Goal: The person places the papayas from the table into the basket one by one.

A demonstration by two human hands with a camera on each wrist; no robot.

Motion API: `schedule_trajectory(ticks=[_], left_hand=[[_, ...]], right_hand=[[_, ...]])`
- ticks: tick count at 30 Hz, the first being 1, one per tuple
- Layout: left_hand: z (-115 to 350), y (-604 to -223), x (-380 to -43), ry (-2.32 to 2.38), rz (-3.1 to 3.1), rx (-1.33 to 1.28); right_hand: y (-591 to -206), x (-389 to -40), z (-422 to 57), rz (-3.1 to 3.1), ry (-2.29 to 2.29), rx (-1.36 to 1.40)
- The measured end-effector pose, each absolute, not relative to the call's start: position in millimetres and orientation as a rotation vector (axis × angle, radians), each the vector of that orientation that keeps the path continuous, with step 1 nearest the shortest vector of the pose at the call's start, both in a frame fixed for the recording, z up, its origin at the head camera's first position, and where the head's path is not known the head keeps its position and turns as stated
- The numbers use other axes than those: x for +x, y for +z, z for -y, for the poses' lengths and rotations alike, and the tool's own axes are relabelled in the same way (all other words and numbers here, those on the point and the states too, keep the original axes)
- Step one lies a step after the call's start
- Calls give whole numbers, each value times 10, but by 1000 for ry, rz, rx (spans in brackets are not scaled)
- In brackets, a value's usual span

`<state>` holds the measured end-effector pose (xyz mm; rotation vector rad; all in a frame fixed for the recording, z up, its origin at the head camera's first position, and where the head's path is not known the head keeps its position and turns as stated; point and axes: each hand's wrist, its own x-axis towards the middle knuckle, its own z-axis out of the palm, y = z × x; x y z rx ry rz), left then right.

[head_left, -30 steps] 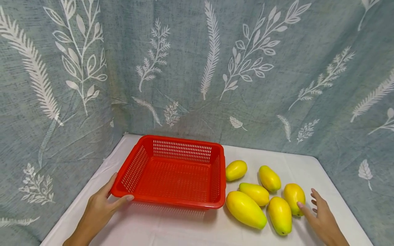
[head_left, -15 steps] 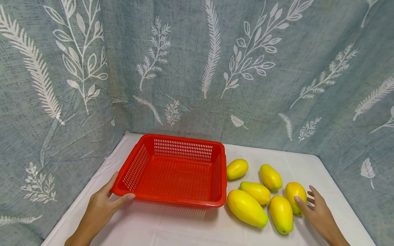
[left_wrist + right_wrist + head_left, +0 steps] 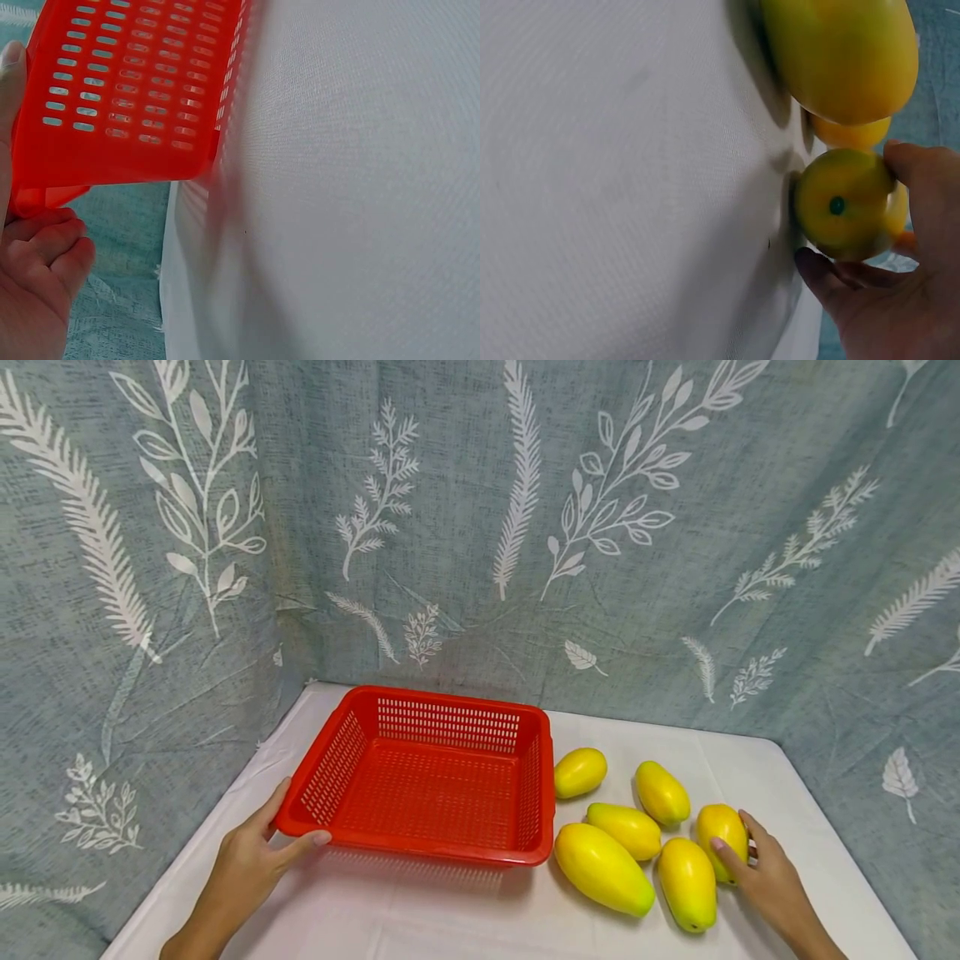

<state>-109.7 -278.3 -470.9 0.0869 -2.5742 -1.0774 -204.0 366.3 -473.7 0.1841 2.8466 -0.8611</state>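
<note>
A red plastic basket with slotted walls and nothing inside stands on the left half of the table. At its near left corner my left hand grips the rim, thumb on top and fingers curled beneath, as the left wrist view shows. My right hand holds the rightmost yellow mango between thumb and fingers. That mango sits on the cloth, its dark stem spot facing the right wrist camera. Left of it lie another upright-pointing mango and a large green-tipped one.
Further mangoes lie behind: one in the middle, one at the back, one close by the basket's right wall. A white cloth covers the table. Grey-green leaf-print curtains enclose the back and sides.
My right hand has moved in to the rightmost mango, its fingers closing round the far side. My left hand keeps its grip on the basket rim. The head view has shifted slightly.
</note>
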Motion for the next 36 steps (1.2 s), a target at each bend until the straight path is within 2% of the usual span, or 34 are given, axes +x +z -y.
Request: schedule_trajectory(ticks=[22,36], left_hand=[[2784,-4739,-1105,-1148,2554,84],[2795,-4736,-1103,-1186,2573,111]], right_hand=[[-4628,-1966,-3658,-2826,-954,342],[-4397,-1916,-3423,-2850,-1072,300]])
